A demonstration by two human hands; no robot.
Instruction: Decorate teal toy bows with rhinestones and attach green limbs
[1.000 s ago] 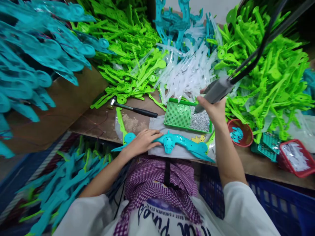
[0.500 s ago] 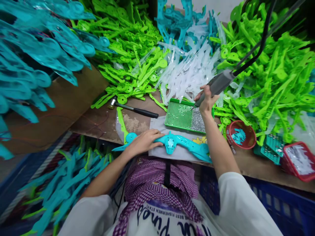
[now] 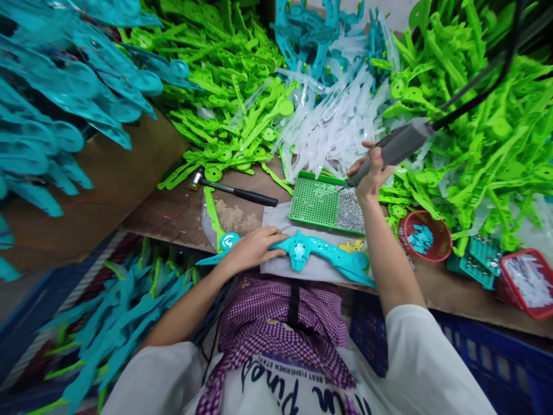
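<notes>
My left hand (image 3: 258,248) is closed over the left half of a long turquoise plastic part (image 3: 319,249), which lies along the front edge of the bench on a pale cloth. Grey and pen-like, an electric screwdriver (image 3: 400,144) is in the grip of my right hand (image 3: 370,176), tilted with its cord running up to the right. Its tip hovers at or just above the small silvery screws (image 3: 351,210) in a green perforated tray (image 3: 306,220); whether it touches one I cannot tell.
A hammer (image 3: 242,195) lies left of the tray. Heaps of lime-green parts (image 3: 233,115), clear plastic parts (image 3: 328,127) and turquoise parts (image 3: 78,86) crowd the back and left. Red baskets (image 3: 447,249) and a teal container (image 3: 479,268) stand at right.
My right hand and the screwdriver have shifted slightly to the right, with the cord end swinging right too. My left hand and the turquoise part stay in place.
</notes>
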